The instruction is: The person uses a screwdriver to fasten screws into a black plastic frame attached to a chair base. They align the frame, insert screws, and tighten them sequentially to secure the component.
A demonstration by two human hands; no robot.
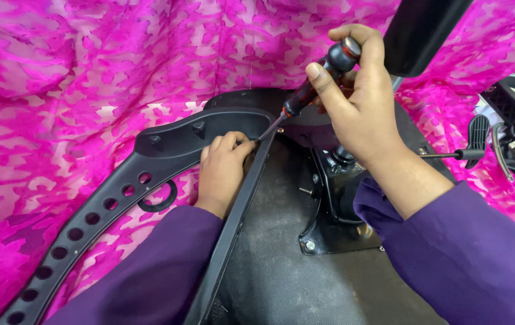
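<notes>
Head view, right hand [363, 102] gripping screwdriver [311, 90]

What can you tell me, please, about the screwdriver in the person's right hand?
The screwdriver has a black handle with red trim and a thin metal shaft. The right hand grips the handle, thumb along its side. It slants down to the left, its tip at the edge of the black plastic armrest bracket, right beside the left hand fingers.

There is only one view, from the person's head. It looks steeply down and forward, very near the two hands, onto an upturned chair seat [281, 265] lying on pink cloth [59, 90].
</notes>
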